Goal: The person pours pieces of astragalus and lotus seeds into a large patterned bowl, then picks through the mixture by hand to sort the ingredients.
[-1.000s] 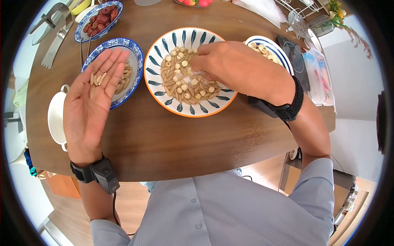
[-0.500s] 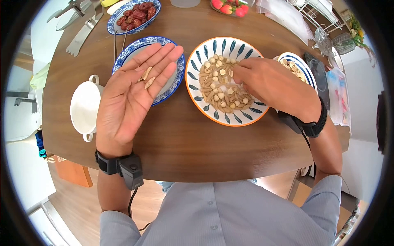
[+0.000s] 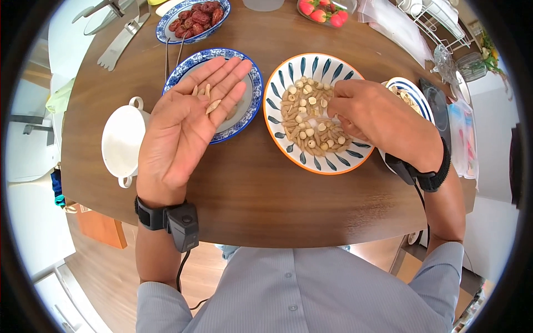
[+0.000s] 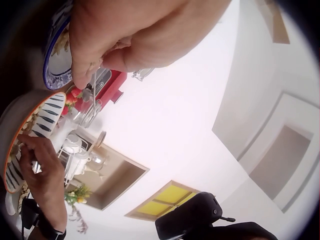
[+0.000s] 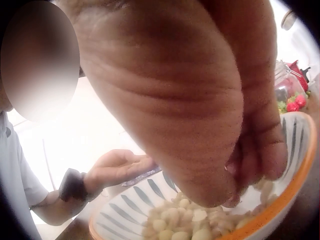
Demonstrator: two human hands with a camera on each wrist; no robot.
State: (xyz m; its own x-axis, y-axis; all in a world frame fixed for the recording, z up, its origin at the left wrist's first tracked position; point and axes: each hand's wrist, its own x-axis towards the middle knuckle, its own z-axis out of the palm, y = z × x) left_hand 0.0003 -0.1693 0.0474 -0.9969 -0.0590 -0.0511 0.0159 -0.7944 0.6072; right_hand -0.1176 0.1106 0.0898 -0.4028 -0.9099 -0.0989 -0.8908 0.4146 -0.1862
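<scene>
My left hand (image 3: 180,125) is palm up with its fingers extended, over the near edge of a blue-rimmed bowl (image 3: 255,105). A few slender tan kernels (image 3: 213,106) lie on its fingers, beside the thumb. On the right, my right hand (image 3: 383,116) reaches over the orange-rimmed bowl (image 3: 276,143), fingers bent downward into it. That bowl holds tan kernels (image 3: 290,114) mixed with round pale seeds (image 3: 302,135). In the right wrist view the right fingertips (image 5: 220,197) are close together, low over the seeds; I cannot tell whether they pinch one.
A white two-handled cup (image 3: 123,141) stands left of my left hand. Dried red dates (image 3: 194,22) fill a bowl at the back, with strawberries (image 3: 322,12) in a clear container farther right. A blue-striped plate (image 3: 426,105) of pale slices sits behind the right hand.
The head view has shifted, moving the whole scene rightward. Fewer kernels show on my left hand than one second ago, and it has come over the blue-rimmed bowl. My right hand stays over the orange-rimmed bowl.
</scene>
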